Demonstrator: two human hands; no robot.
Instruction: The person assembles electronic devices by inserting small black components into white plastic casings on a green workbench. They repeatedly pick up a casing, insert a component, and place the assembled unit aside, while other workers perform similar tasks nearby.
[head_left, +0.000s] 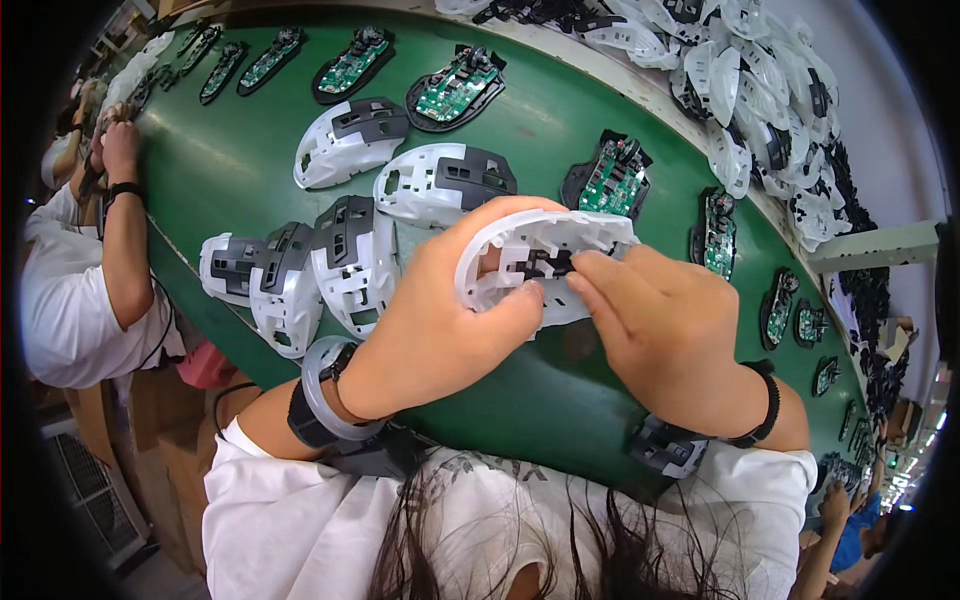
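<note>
My left hand [435, 315] grips a white computer mouse shell [480, 252], its hollow inner side turned toward me, thumb inside the lower edge. Inside the shell sits a small black part [540, 264]. My right hand [675, 325] has its thumb and forefinger pinched against that black part. Just beyond my hands lie several finished-looking white and dark grey mouse shells [355, 140], outer side up. A mouse base with a green circuit board [615, 180] lies right behind the held shell.
More mouse bases with circuit boards [455, 90] line the green table [250, 170]. White shells [750, 80] are heaped along the far right ledge. A dark shell piece [668, 447] lies under my right wrist. A co-worker's arm [125, 230] is at the left.
</note>
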